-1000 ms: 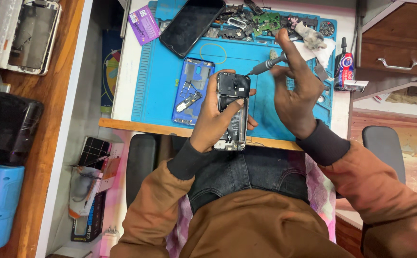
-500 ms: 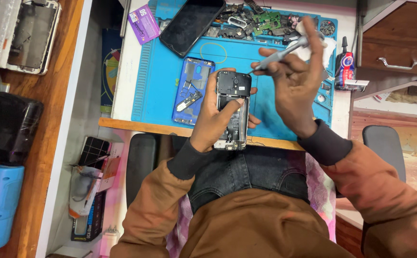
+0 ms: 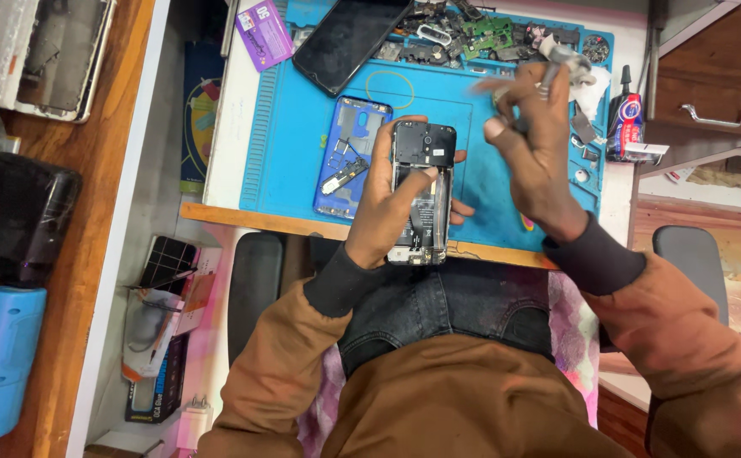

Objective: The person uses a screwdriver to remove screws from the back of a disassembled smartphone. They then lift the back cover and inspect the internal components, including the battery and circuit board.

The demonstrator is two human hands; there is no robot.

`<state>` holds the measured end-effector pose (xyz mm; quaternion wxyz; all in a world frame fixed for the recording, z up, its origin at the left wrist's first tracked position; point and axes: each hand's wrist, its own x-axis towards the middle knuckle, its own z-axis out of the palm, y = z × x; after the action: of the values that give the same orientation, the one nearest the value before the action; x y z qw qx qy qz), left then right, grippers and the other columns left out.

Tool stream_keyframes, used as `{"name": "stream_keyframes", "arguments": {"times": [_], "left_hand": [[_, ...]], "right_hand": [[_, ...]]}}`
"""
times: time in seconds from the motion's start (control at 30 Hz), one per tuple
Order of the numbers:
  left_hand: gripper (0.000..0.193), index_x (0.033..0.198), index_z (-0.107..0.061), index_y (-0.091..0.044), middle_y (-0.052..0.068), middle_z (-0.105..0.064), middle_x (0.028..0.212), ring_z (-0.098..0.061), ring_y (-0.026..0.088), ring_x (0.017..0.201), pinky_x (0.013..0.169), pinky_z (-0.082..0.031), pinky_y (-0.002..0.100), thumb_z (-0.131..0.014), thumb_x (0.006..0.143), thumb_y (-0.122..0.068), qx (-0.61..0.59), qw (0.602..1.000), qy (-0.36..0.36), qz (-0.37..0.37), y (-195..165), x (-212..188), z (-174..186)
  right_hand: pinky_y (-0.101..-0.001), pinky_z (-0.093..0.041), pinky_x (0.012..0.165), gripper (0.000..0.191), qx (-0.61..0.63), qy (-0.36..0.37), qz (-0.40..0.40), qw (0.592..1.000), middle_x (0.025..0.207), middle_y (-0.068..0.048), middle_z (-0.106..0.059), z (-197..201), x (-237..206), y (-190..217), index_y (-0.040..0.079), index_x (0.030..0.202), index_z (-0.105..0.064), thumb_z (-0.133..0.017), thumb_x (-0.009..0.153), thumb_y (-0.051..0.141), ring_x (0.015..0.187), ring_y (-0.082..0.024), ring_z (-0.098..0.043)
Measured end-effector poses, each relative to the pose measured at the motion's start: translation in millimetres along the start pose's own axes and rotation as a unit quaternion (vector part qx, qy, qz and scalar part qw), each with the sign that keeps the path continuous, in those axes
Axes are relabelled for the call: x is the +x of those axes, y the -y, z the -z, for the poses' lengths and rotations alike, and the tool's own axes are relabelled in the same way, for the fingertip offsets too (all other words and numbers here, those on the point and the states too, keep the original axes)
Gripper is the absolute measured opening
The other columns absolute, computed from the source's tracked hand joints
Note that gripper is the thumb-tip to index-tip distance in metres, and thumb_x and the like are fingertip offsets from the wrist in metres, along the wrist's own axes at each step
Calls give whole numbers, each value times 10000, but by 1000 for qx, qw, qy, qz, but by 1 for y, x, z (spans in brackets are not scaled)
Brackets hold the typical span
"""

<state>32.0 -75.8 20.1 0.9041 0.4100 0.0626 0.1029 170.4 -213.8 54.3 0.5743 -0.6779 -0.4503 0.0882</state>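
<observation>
Nearest the body, the left hand grips an opened phone with its back cover off, held upright over the near edge of the blue mat, thumb across its middle. Just left of the phone, a blue phone frame lies flat on the mat. To the phone's right, the right hand is raised and blurred, fingers pinched on a slim grey tool. Beyond it, at the mat's right edge, stands a small black glue bottle with a red-and-blue label. Farther back lie a dark phone screen, a purple card and loose circuit parts. Bare mat lies between phone and screen; the counter edge runs along the mat's left.
</observation>
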Motion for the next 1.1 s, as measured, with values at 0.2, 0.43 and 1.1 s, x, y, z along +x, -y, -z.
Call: {"name": "stream_keyframes", "arguments": {"times": [0.2, 0.43, 1.1], "left_hand": [[489, 1521, -250, -156, 261, -620, 1263, -752, 378, 808, 652, -650, 444, -449, 1092, -277, -58, 998, -5, 18, 2, 0, 2], [490, 1505, -299, -164, 223, -652, 1198, -754, 345, 766, 620, -650, 408, -442, 1092, -385, -4, 1000, -8, 28, 0, 1, 1], [572, 1488, -309, -152, 211, -610, 1283, -756, 375, 840, 678, -669, 435, -320, 1087, -560, -24, 999, 19, -14, 1, 1, 4]], "right_hand": [[-379, -446, 704, 659, -307, 107, 141, 935, 948, -88, -459, 15, 9, 3, 179, 1296, -746, -884, 742, 507, 849, -242, -493], [-375, -474, 539, 476, -438, 137, 234, 857, 943, -89, -532, 21, 2, -1, 115, 1304, -731, -818, 918, 380, 672, -228, -580], [-339, -405, 463, 356, -400, 83, 361, 838, 745, -25, -435, 16, -15, -21, 13, 1267, -745, -873, 950, 113, 579, -162, -516]]}}
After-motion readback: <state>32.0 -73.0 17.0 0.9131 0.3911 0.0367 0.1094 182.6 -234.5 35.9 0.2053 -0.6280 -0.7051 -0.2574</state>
